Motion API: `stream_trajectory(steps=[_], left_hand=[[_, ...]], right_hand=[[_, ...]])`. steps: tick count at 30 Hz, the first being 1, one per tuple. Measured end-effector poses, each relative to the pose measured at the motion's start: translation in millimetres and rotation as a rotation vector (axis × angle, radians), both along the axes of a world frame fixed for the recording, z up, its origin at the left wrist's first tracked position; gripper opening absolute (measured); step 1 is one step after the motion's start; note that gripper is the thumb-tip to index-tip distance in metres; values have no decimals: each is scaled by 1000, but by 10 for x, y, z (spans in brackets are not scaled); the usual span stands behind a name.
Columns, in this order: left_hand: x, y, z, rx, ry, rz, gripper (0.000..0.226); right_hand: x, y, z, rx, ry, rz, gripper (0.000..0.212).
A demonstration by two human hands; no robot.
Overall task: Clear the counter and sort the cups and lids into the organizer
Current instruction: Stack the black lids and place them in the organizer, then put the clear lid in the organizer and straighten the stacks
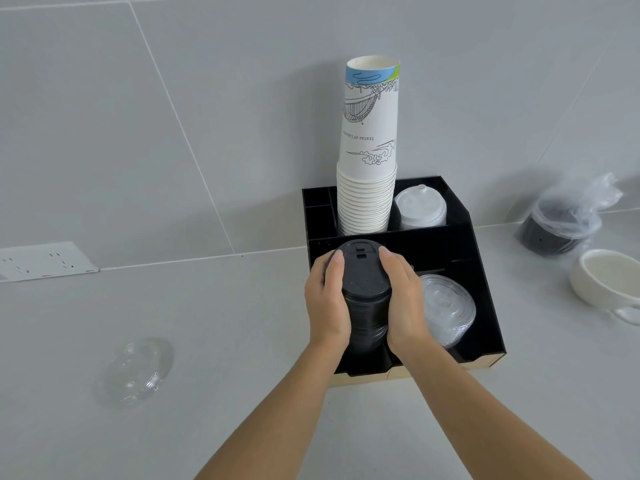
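— Hands?
— Left hand and right hand, frame centre, fingers clasped around stack of black lids, standing in front-left compartment of black organizer.
— Elsewhere?
— Clear dome lids front-right; paper cup stack and white lids behind. Loose clear lid lower left on counter.

Only one view for me: head camera, up high, looking forward and down. Close to organizer by wall. Counter wide below. Arms come from bottom edge.
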State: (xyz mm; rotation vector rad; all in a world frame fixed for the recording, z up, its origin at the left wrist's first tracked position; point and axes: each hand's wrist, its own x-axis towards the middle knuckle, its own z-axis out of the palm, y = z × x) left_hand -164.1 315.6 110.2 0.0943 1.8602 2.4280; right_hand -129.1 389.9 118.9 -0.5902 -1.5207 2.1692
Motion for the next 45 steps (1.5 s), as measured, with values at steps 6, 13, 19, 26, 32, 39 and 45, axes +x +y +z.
stream_trajectory(steps=[6, 13, 19, 26, 32, 39, 45], left_hand=[[-1, -38, 19, -50, 53, 4, 54], [35, -111, 101, -151, 93, -6, 56], [80, -284, 271, -277, 221, 49, 49], [31, -824, 385, -650, 600, 194, 64], [114, -1353, 501, -862, 740, 335, 67], [154, -2217, 454, -980, 723, 438, 64], [67, -2995, 345, -1061, 679, 463, 68]], right_hand=[[17, 44, 5, 70, 1, 15, 31], [90, 56, 35, 148, 37, -3, 30], [155, 107, 166, 440, 82, -28, 36], [193, 62, 448, 1186, 86, -151, 73], [180, -399, 628, 1484, 216, -186, 71], [36, -1256, 592, 1583, 291, -105, 70], [-113, -1973, 432, 1643, 210, -1, 72]])
